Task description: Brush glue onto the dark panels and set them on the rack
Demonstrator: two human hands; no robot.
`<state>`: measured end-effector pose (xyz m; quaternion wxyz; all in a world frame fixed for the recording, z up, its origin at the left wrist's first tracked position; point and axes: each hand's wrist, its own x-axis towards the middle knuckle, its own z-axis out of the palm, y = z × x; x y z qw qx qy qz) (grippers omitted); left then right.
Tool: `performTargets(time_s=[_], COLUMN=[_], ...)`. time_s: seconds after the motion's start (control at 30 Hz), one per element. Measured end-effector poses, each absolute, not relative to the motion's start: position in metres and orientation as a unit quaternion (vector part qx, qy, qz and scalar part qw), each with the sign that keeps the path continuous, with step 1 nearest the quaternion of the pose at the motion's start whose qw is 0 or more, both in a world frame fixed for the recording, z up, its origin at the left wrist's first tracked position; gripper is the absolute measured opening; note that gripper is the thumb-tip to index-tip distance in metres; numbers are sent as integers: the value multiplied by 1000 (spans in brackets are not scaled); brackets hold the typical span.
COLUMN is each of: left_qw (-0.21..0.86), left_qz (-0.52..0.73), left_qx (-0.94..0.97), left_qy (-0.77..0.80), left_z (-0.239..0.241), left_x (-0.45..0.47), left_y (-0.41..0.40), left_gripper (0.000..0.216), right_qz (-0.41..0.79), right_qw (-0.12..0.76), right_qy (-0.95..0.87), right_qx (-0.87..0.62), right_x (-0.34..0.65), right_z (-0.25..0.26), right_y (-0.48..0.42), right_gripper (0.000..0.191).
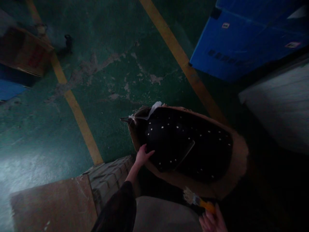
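In front of me lies a long black piece dotted with small white spots, set inside a rough brown, boat-shaped surround. A thin pale strip lies slantwise across the black surface. My left hand rests at the near left edge of the black piece, thumb spread from the fingers and touching it. Held low at the near side is a paintbrush with an orange handle and pale bristles; my right hand is closed around its handle. The bristles sit just off the surround's near rim.
White film hangs at the surround's far left end. A wooden board and a grey crate stand near left. Blue cabinets are far right, with a pale block beside them. A cardboard box sits far left.
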<state>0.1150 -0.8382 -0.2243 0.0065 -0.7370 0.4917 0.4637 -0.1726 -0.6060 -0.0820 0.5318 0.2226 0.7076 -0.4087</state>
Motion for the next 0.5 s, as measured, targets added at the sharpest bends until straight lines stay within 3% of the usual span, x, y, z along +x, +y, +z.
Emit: performTargets(time_s=[0.13, 0.33, 0.5], left_qw=[-17, 8, -15], left_qz=[421, 390, 411], left_qx=[-780, -799, -797], left_qy=[463, 457, 442], left_z=[-256, -266, -267], left_x=[95, 83, 79], left_y=[-855, -871, -868], left_gripper=[83, 79, 78], right_qz=[-404, -435, -415], right_qw=[521, 556, 580], right_qy=[712, 662, 685], right_qx=[239, 252, 147], right_x=[-184, -196, -176], right_z=[-98, -132, -177], right_y=[-633, -707, -754], right_gripper=[37, 36, 43])
